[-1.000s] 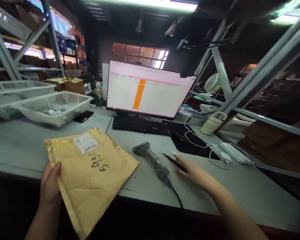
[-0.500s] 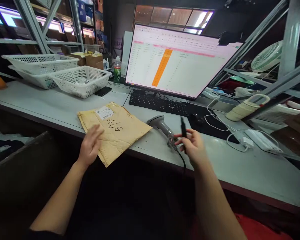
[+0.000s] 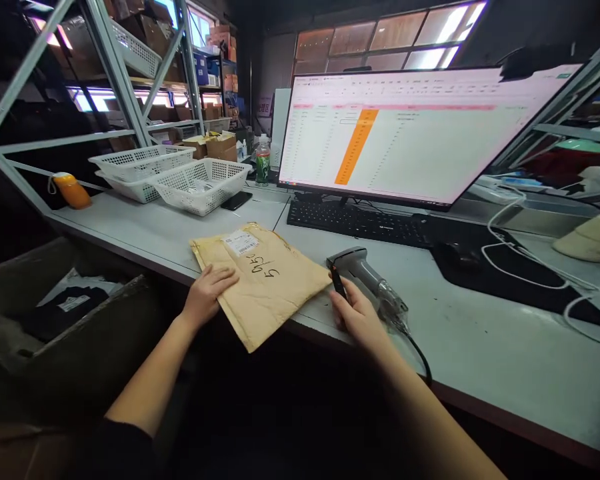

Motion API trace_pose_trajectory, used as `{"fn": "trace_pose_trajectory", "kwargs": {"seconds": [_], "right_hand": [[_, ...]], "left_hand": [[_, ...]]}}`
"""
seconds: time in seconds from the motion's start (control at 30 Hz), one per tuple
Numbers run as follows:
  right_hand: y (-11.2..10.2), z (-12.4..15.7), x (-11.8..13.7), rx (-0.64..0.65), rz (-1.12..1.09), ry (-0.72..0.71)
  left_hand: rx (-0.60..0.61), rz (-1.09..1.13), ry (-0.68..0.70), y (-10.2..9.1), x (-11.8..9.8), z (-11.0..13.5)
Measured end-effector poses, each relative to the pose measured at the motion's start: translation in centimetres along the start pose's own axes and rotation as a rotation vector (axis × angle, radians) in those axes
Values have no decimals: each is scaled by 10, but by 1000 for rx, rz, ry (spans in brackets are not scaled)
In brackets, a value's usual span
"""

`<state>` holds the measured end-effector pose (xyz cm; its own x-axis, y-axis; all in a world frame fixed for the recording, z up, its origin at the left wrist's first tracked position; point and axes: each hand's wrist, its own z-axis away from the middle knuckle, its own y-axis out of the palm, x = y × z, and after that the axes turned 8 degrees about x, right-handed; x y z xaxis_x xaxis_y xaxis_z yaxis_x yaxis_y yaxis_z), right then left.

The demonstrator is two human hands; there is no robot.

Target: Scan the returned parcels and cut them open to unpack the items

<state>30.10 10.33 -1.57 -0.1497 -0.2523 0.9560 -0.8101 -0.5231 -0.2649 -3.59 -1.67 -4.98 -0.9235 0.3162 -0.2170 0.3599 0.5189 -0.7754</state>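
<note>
A yellow padded envelope [image 3: 273, 293] lies at the front of the desk, its near corner jutting past the edge. It bears a white barcode label [image 3: 241, 243] and black handwritten digits. My left hand [image 3: 207, 293] holds its left edge, fingers on top and the thumb out of sight. In my right hand [image 3: 355, 308] is a slim black pen-shaped tool [image 3: 337, 280] with a small orange-red spot near its upper end, pointing up by the envelope's right corner. I cannot tell its exact kind. Just behind that hand, a grey barcode scanner [image 3: 367, 272] rests on the desk.
Behind stand a monitor [image 3: 420, 147] showing a spreadsheet, a keyboard [image 3: 350, 219], and a mouse [image 3: 463, 255] on a black pad. White baskets [image 3: 200, 190], a phone [image 3: 237, 201] and a green bottle [image 3: 263, 163] are at the back left. A bin [image 3: 115, 313] with bagged goods stands lower left.
My right hand has moved left with the black tool, from beside the scanner's handle to the envelope's right corner. My left hand has shifted onto the envelope's left edge. The view has turned left.
</note>
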Motion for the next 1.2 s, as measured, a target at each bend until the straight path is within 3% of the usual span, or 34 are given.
{"fn": "trace_pose_trajectory", "kwargs": {"seconds": [0.1, 0.17, 0.23, 0.27, 0.33, 0.4, 0.43, 0.5, 0.57, 0.7, 0.83, 1.0, 1.2], "right_hand": [[1, -1, 0, -17, -142, 40], [1, -1, 2, -52, -243, 51], [1, -1, 3, -67, -303, 60], [1, -1, 3, -67, -311, 61], [2, -1, 3, -65, -284, 44], [2, -1, 0, -79, -219, 9], [2, 0, -2, -87, -181, -7], [2, 0, -6, -103, -98, -34], [1, 1, -10, -115, -19, -53], [0, 0, -13, -161, 118, -84], [-1, 2, -9, -220, 196, -106], [1, 5, -5, -199, 202, -79], [3, 6, 2, -53, 12, 12]], "left_hand": [[206, 186, 106, -16, -35, -23], [453, 342, 157, -33, -60, -34], [623, 493, 119, -51, -71, -41], [615, 531, 55, -59, -68, -44], [424, 491, -148, -69, -46, -48], [210, 355, -396, -70, -9, -52], [175, 305, -518, -68, 11, -53], [238, 268, -643, -61, 43, -55], [338, 271, -648, -53, 61, -58], [449, 290, -583, -39, 57, -66], [391, 285, -596, -30, 41, -72], [125, 339, -651, -30, 39, -68], [-356, 620, -665, -47, 46, -62]]}}
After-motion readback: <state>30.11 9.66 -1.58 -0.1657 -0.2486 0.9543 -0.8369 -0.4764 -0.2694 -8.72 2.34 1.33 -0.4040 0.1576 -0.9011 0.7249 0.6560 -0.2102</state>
